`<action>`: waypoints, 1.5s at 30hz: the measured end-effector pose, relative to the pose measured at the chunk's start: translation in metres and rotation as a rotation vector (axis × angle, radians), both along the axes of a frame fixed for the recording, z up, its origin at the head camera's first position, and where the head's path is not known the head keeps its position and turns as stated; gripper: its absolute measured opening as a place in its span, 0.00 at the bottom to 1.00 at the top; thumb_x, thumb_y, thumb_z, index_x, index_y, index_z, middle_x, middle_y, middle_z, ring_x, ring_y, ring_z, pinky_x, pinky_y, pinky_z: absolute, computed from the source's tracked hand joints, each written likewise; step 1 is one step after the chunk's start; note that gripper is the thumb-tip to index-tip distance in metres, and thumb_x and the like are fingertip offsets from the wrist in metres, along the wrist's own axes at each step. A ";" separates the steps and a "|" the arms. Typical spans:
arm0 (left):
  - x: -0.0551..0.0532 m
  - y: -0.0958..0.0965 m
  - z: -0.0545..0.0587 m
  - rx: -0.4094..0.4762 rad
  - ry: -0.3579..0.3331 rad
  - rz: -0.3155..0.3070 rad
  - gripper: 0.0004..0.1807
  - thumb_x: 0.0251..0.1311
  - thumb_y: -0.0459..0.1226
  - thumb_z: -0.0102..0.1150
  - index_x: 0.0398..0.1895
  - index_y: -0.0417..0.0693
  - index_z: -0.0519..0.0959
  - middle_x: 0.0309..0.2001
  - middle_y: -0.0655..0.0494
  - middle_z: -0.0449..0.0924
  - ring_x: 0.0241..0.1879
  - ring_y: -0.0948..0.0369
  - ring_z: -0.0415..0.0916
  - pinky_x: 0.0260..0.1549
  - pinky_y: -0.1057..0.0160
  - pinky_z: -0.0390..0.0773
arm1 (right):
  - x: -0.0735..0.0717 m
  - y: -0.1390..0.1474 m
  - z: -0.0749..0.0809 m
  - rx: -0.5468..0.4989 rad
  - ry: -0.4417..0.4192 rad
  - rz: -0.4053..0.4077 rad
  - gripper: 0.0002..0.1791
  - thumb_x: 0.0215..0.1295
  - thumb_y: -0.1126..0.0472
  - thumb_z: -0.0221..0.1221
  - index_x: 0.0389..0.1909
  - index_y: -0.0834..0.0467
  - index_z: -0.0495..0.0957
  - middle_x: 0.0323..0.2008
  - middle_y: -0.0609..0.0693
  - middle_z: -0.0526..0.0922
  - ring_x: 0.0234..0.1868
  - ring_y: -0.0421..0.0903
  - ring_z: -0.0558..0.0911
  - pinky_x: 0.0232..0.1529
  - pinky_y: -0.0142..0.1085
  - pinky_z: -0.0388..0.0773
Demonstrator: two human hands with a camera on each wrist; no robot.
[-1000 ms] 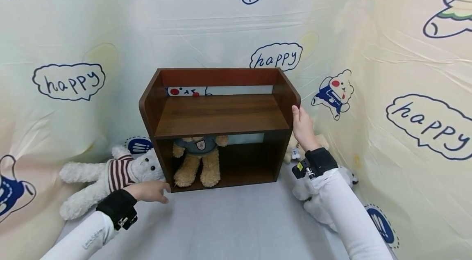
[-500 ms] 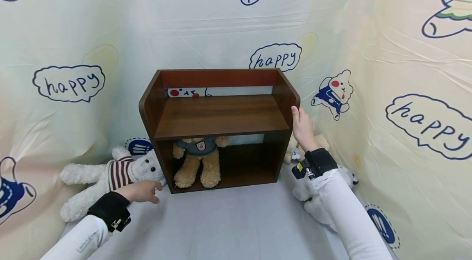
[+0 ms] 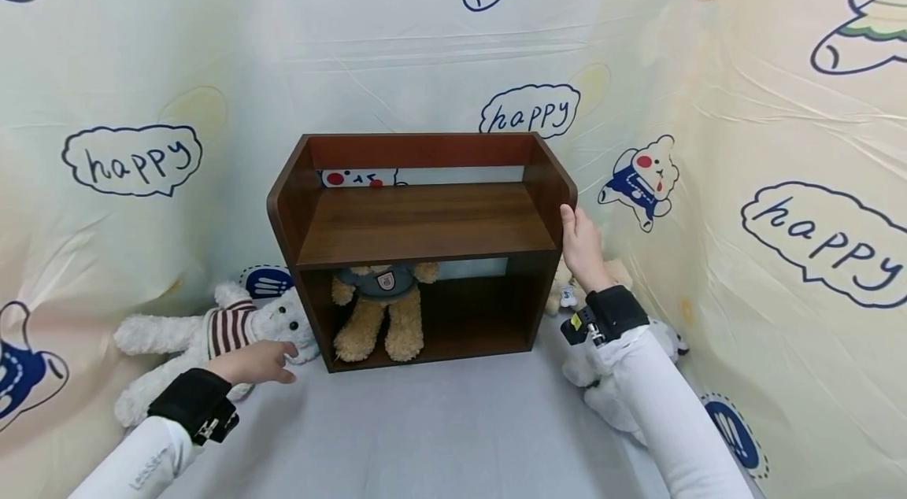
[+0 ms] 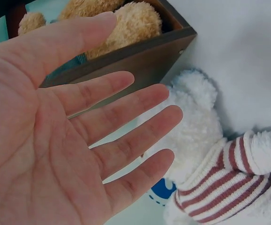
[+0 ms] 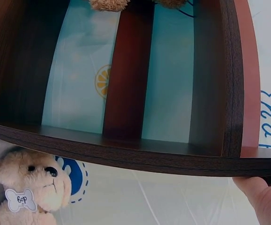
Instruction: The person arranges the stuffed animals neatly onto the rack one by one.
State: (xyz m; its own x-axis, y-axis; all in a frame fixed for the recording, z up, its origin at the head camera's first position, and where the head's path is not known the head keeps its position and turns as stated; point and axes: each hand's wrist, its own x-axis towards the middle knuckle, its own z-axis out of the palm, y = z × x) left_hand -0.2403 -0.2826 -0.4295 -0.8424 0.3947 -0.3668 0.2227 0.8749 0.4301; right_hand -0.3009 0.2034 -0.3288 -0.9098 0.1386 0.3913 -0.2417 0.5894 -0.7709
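Observation:
A dark brown wooden shelf [image 3: 428, 227] with two levels stands on the grey-white surface. Against the outer face of its right panel rests my right hand [image 3: 585, 251], fingers extended upward. My left hand [image 3: 248, 364] is apart from the shelf, in front of a white plush bear [image 3: 276, 319] in a striped sweater that lies at the shelf's left. Its fingers are spread and straight in the left wrist view, with nothing held. On the lower level sits a tan teddy bear [image 3: 401, 322] in a blue-grey top, its head hidden by the upper board.
A cream plush dog [image 5: 32, 178] with a bone-shaped tag is beside the shelf's right panel. My right forearm partly covers a white-grey plush toy [image 3: 612, 404]. Printed cloth [image 3: 425, 50] hangs behind and along the sides.
My left hand has moved left, away from the shelf's lower left corner, and is now over the white bear's side. My right hand and the shelf stay in place.

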 end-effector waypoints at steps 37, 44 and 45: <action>-0.016 -0.032 0.006 -0.020 0.275 0.070 0.17 0.53 0.36 0.59 0.40 0.30 0.74 0.32 0.44 0.78 0.33 0.50 0.75 0.31 0.51 0.75 | -0.002 0.000 -0.001 0.038 0.029 -0.020 0.28 0.72 0.47 0.34 0.59 0.65 0.64 0.56 0.65 0.70 0.57 0.60 0.69 0.58 0.50 0.63; -0.017 -0.030 0.007 -0.007 0.393 0.081 0.18 0.51 0.35 0.60 0.39 0.26 0.74 0.31 0.39 0.78 0.32 0.47 0.76 0.31 0.50 0.75 | -0.001 0.000 -0.001 0.030 0.023 -0.024 0.28 0.72 0.47 0.35 0.59 0.64 0.64 0.57 0.65 0.70 0.57 0.59 0.69 0.58 0.50 0.64; -0.017 -0.030 0.006 -0.006 0.406 0.083 0.18 0.51 0.35 0.60 0.38 0.26 0.73 0.31 0.39 0.77 0.32 0.47 0.76 0.31 0.50 0.75 | -0.001 0.000 -0.001 0.031 0.022 -0.025 0.28 0.72 0.47 0.35 0.59 0.64 0.64 0.56 0.65 0.70 0.57 0.59 0.69 0.58 0.50 0.64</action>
